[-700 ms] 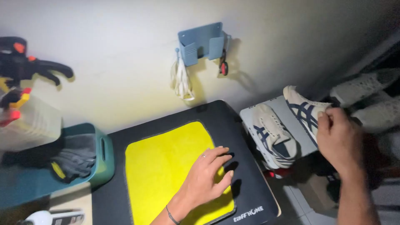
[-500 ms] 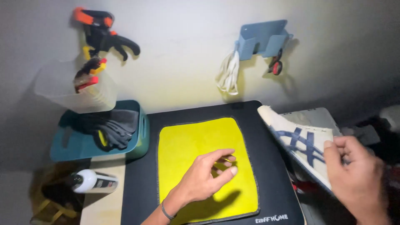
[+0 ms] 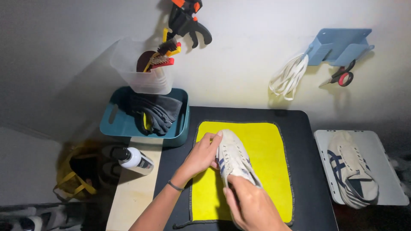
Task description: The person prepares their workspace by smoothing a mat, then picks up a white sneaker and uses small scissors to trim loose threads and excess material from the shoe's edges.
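A white sneaker with dark blue stripes (image 3: 233, 156) lies on a yellow cloth (image 3: 265, 141) spread over a black mat (image 3: 308, 188). My left hand (image 3: 199, 156) holds the sneaker's toe end, fingers curled over it. My right hand (image 3: 252, 205) grips the heel end from the near side and hides that part of the shoe. Both hands rest on the cloth's middle.
A second matching sneaker (image 3: 349, 171) lies on a grey tray (image 3: 385, 171) at the right. A teal bin with dark gloves (image 3: 145, 115), a clear tub of brushes (image 3: 145, 68) and a spray bottle (image 3: 130, 158) stand at the left. On the wall hang a blue holder (image 3: 338, 45), white laces (image 3: 291, 77) and scissors (image 3: 340, 77).
My right hand has brought the sneaker from the right side onto the yellow cloth. My left hand, which lay on the cloth, has taken the toe. The view has swung left.
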